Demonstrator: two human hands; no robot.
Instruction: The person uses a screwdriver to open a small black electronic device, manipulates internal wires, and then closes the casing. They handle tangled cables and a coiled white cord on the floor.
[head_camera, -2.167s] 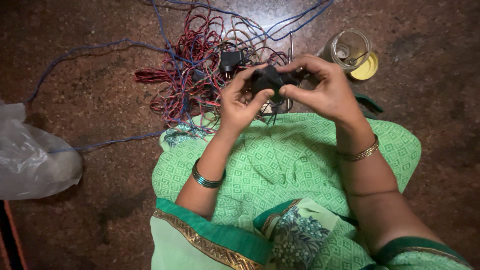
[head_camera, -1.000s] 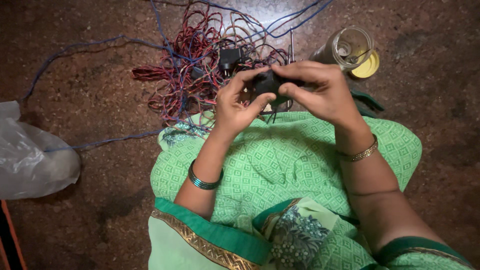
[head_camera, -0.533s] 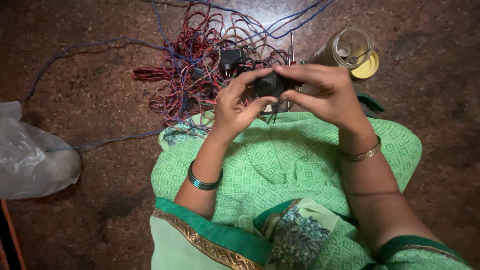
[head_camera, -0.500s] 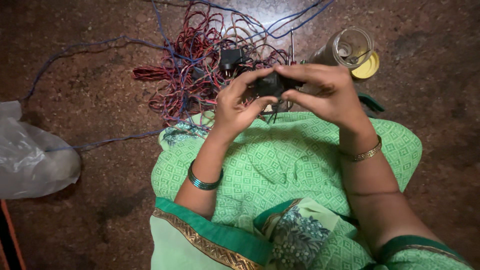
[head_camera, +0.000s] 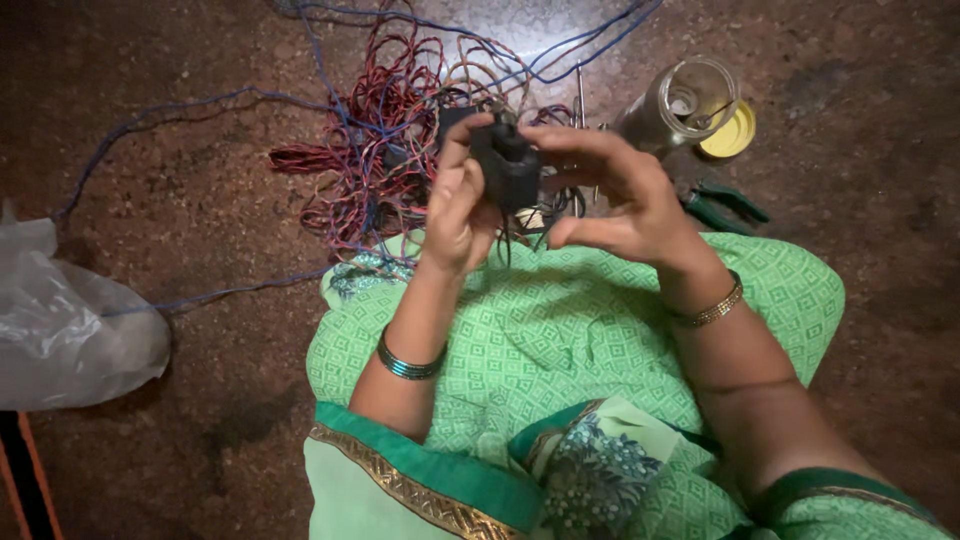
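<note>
both hands meet above the lap around a small black block, a hard, boxy plastic part with thin wires trailing from its underside. the left hand has its grip closed on the block's left side, thumb up along the edge. the right hand pinches the block's right side with curled fingers, so both grips are shut on it. the block sits just over the front edge of the green patterned cloth, a soft woven fabric with a small square print and a gold-trimmed border.

beyond the hands a loose tangle of red and blue wires sprawls over the floor, which is dark, speckled stone with a shiny patch at the top. a clear glass jar lies tilted beside its round yellow lid, and green-handled pliers rest just right of the right hand. a crumpled clear plastic bag sits at the left edge, well apart from the hands.

open floor lies to the left between bag and lap, and at far right.
</note>
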